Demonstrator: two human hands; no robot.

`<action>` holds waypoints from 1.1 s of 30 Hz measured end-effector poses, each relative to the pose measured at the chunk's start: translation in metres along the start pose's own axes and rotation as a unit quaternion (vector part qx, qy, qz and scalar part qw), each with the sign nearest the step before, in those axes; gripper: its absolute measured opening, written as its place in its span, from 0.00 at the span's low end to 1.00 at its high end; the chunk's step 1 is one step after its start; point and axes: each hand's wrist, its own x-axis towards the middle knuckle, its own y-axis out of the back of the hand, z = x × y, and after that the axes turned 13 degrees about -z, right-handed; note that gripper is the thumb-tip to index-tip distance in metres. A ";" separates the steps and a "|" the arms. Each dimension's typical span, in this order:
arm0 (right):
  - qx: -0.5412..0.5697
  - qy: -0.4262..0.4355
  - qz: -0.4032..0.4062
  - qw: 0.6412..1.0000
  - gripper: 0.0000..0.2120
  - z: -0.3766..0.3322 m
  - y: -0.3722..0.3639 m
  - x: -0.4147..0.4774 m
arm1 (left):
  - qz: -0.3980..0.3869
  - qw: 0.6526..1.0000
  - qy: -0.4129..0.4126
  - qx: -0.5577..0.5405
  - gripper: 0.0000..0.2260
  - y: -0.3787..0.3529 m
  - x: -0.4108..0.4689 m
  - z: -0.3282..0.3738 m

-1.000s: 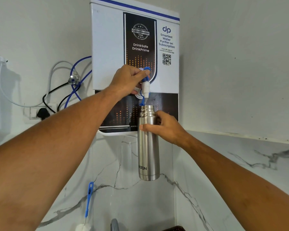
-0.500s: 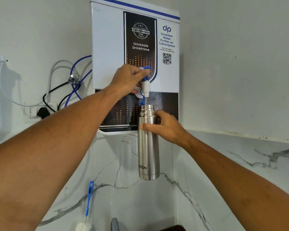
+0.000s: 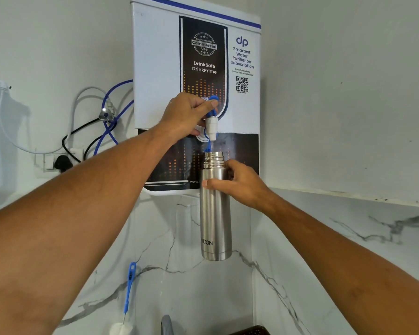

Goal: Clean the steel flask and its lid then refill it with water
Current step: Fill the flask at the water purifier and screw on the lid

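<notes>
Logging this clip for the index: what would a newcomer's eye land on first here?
First the tall brushed-steel flask, lidless, gripped near its neck by the right hand at centre frame, its mouth just under the white tap with a blue lever. The left hand grips that tap on the white wall-mounted water purifier above. A blue-handled bottle brush sits at lower left.

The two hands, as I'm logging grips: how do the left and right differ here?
The left hand is higher, curled on the blue tap lever; the right hand is lower, wrapped round the steel flask below its neck. The left works a fixed part; the right holds the flask in the air under the spout. Both reach forward.
</notes>
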 end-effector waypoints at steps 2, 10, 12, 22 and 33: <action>0.000 0.000 0.001 1.000 0.28 0.001 0.000 0.000 | 0.001 1.000 -0.002 0.001 0.15 0.000 0.000 0.000; 0.002 0.001 0.002 1.000 0.29 0.002 0.000 0.001 | 0.004 1.000 -0.005 0.006 0.15 0.000 0.001 0.000; 0.003 0.000 0.001 1.000 0.29 0.001 0.000 0.001 | 0.006 1.000 -0.003 0.008 0.15 0.000 0.001 0.000; 0.000 -0.002 0.001 1.000 0.27 0.000 -0.001 -0.001 | 0.007 1.000 -0.003 0.010 0.15 -0.001 0.000 0.001; 0.006 -0.002 0.005 1.000 0.27 -0.002 -0.001 -0.002 | 0.006 1.000 0.000 0.007 0.14 -0.001 0.000 0.001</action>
